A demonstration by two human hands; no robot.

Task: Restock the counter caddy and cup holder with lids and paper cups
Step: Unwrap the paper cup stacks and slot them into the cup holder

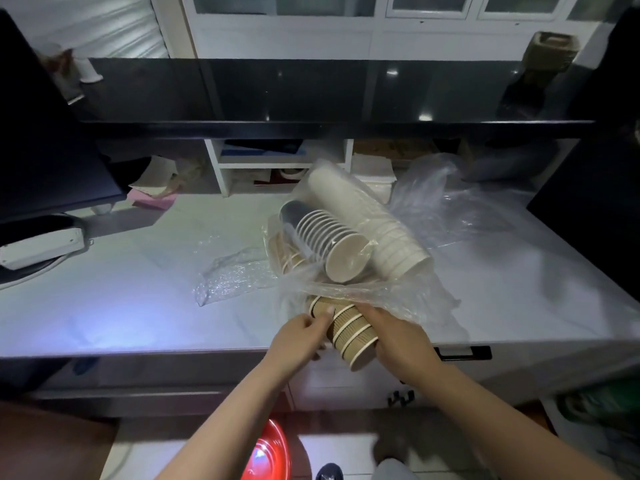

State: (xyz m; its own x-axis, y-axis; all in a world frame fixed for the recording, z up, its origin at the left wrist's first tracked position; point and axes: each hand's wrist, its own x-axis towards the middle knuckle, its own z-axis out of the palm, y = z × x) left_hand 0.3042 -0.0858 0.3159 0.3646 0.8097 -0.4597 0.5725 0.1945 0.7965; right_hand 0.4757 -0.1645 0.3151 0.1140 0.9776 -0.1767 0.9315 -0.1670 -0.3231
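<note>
Pale glossy white counter underneath, slick-looking — likely to let anything dropped roll off the near edge just below both hands.

Beyond the hands, touching the pulled stack: heap of clear crinkled plastic wrapping, draped over the far end of the cups being drawn out. Could snag a rim and drag the whole pile forward.

Resting in that wrapping, further from the hands: tall nested sleeve of plain white paper cups, lying tilted, and against its left side a shorter ribbed stack of grey-white cups with a tan base. Both propped loosely on each other; probably ready to slide or topple if the plastic under them is tugged.

Between the hands: short nested stack of brown corrugated paper cups with white rims, lying on its side, open end toward the body and hanging past the counter edge.

Right hand wrapped round the near end of that stack, gripping it. Left hand pinching the far end with thumb on the ribbed wall. Uneven squeeze could dent the walls or separate the cups mid-pull — loose ones would fall to the floor.

Caddy and cup holder not identifiable here.
</note>
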